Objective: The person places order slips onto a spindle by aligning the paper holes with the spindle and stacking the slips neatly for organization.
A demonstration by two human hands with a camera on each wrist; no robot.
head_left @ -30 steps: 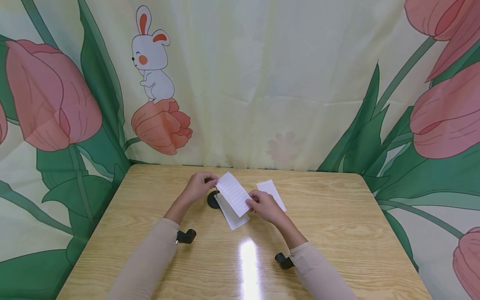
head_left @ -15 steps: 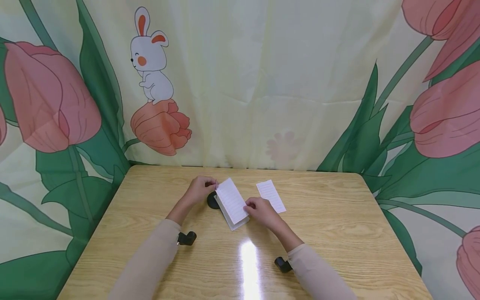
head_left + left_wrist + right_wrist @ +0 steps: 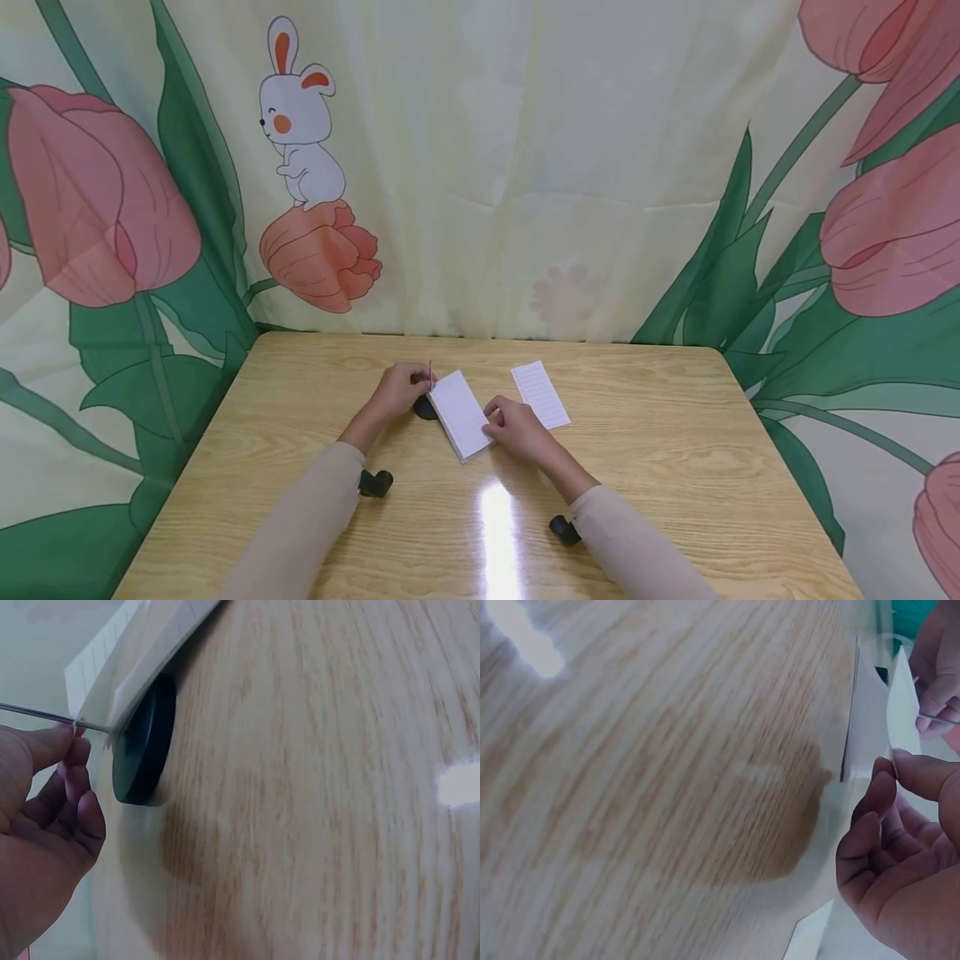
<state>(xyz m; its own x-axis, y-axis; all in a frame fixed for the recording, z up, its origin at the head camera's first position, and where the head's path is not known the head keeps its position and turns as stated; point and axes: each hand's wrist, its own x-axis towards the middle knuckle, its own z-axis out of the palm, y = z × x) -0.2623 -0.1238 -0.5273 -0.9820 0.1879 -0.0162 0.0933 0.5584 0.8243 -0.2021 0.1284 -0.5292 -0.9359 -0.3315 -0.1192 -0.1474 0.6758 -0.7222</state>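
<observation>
A paper spike with a round black base and thin upright metal rod stands on the table. My left hand pinches the corner of a lined paper slip right at the rod, which passes through that corner. The slip's opposite end is pinched between thumb and fingertips of my right hand, its other fingers curled below. In the right wrist view this held slip stands above another paper, which lies low at the spike's base.
A loose lined slip lies flat on the wooden table, just beyond my right hand. Behind the table hangs a curtain printed with tulips and a rabbit. A black wrist camera sits below my left sleeve.
Both hands have lowered with the held slip, which has come down the rod toward the paper beneath. More of the rod now shows above the left fingertips. The loose slip stays put.
</observation>
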